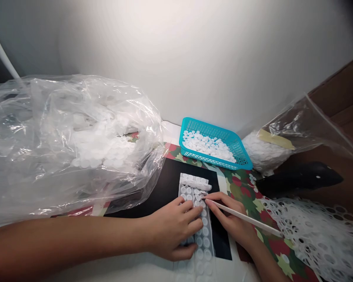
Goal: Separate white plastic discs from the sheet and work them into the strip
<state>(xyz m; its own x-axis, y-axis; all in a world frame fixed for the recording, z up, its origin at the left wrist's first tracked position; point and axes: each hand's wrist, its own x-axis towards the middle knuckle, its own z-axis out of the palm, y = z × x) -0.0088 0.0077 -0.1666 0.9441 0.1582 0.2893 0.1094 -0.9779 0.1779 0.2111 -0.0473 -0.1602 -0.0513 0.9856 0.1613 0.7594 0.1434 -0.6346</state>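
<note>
Along a black mat [164,182] on the bench [114,268] lies a clear strip [205,232] with rows of round white pieces, its far end folded into a white band. The left hand [179,227] rests across the strip, fingers open and slightly bent, touching it. The right hand [231,217] grips a thin white stick [250,219] between thumb and fingers, its tip at the strip's right edge. Beyond the mat, a blue basket [212,159] holds small white discs [207,145]. A large clear bag [41,137] of white pieces sits left; right of the basket are a smaller filled bag [263,154] and piled white ring sheets [320,239].
</note>
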